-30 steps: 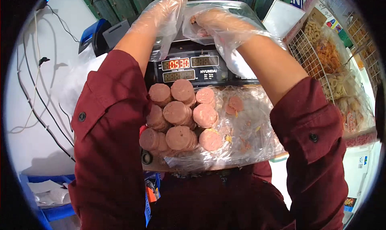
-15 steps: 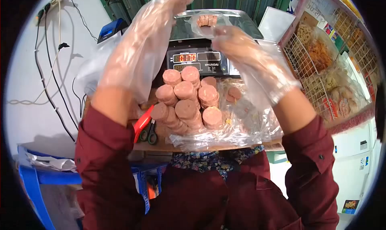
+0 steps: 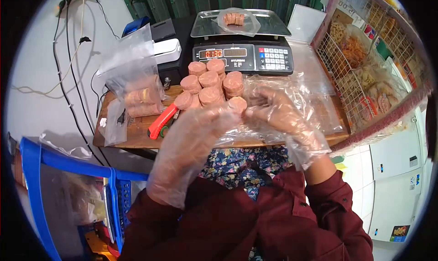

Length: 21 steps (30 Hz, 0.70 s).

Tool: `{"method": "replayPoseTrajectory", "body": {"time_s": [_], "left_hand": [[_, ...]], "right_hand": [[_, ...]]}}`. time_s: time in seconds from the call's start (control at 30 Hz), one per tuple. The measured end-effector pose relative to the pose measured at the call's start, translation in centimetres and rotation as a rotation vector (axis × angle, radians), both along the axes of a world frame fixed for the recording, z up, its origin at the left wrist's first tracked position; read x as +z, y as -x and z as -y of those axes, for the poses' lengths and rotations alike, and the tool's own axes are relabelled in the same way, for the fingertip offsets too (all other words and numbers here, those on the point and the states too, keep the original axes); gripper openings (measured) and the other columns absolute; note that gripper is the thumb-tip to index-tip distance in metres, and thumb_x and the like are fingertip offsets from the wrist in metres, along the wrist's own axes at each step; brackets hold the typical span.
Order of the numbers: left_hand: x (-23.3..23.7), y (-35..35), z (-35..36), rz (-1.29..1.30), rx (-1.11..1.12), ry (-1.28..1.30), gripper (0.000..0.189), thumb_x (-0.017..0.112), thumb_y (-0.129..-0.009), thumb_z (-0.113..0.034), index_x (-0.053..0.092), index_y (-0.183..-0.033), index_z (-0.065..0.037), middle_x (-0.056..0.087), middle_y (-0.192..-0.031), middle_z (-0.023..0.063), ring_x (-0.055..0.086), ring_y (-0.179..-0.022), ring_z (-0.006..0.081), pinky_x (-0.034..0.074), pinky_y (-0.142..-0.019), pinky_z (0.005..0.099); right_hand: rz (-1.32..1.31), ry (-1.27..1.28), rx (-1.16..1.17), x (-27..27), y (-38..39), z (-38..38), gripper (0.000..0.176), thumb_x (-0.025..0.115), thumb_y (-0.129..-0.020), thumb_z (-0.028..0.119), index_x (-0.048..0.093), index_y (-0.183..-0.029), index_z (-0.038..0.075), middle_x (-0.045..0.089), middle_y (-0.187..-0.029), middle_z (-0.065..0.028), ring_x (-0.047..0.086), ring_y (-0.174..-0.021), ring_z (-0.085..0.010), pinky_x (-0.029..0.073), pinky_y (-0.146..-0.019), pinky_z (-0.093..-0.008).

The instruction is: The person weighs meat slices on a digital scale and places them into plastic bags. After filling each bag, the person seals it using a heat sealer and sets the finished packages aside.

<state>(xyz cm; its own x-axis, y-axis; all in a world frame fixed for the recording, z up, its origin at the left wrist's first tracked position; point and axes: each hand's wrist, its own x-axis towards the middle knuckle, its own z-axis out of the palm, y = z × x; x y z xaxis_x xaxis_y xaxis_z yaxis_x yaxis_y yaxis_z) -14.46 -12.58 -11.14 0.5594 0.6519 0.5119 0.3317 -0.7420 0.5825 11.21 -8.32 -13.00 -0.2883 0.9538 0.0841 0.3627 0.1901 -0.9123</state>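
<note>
Several stacks of round pink meat slices (image 3: 210,79) stand on the wooden table. My left hand (image 3: 203,124), in a loose clear plastic glove, has its fingers against the nearest stack of meat slices (image 3: 237,104); its grip is partly hidden. On that stack's right side, my gloved right hand (image 3: 278,110) has thumb and fingers apart, holding nothing that I can see. A row of meat slices (image 3: 233,18) lies in a clear plastic bag (image 3: 250,26) on the pan of the digital scale (image 3: 269,70), which reads about 0.130.
A red-handled tool (image 3: 160,123) lies left of the stacks. Packed meat rolls (image 3: 142,101) sit at the table's left. Clear plastic sheet (image 3: 315,112) covers the right side. A wire rack (image 3: 349,73) with bagged food stands right, a blue plastic chair (image 3: 68,158) lower left.
Both hands have come back from the scale pan to the nearest meat stack. The bagged slices stay on the pan. The scale reading has dropped from about 0.170 to 0.130.
</note>
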Motion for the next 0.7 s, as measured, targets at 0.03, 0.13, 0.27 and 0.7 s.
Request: {"method": "replayPoseTrajectory", "body": {"time_s": [0.03,0.13,0.27,0.7], "left_hand": [[-0.4,0.2,0.5,-0.379,0.081,-0.46,0.027,0.063,-0.09,-0.007,0.063,-0.117,-0.005,0.063,-0.126,0.0129,0.063,-0.113,0.0233,0.049,-0.098,0.0366],[-0.8,-1.5,1.8,-0.297,0.13,-0.342,0.034,0.065,-0.083,-0.003,0.063,-0.116,-0.007,0.059,-0.132,0.0152,0.063,-0.112,0.0294,0.051,-0.096,0.0383],[-3.4,-2.3,2.4,-0.24,0.213,-0.507,0.03,0.065,-0.082,0.001,0.063,-0.111,-0.007,0.055,-0.136,0.0219,0.062,-0.116,0.0342,0.053,-0.092,0.0418],[-0.7,-3.4,2.9,-0.208,0.158,-0.412,0.016,0.061,-0.088,-0.008,0.063,-0.103,-0.004,0.054,-0.135,0.0287,0.059,-0.123,0.0401,0.052,-0.097,0.044]], "right_hand": [[-0.079,0.044,0.009,0.7,0.6,1.0,0.046,0.079,-0.078,0.01,0.063,-0.118,-0.006,0.071,-0.105,-0.0139,0.067,-0.094,-0.0192,0.053,-0.084,-0.0342],[-0.121,-0.033,-0.055,-0.3,1.9,1.9,0.049,0.08,-0.076,0.011,0.062,-0.118,-0.006,0.07,-0.104,-0.0137,0.066,-0.094,-0.0208,0.053,-0.086,-0.0346],[-0.158,-0.072,-0.078,-1.6,2.8,1.8,0.051,0.08,-0.076,0.009,0.062,-0.121,-0.005,0.07,-0.105,-0.0143,0.066,-0.097,-0.0219,0.052,-0.086,-0.0351],[-0.259,-0.342,-0.161,-1.3,3.2,2.1,0.042,0.071,-0.081,0.009,0.063,-0.12,-0.003,0.065,-0.113,-0.0139,0.063,-0.101,-0.0216,0.051,-0.089,-0.0354]]}}
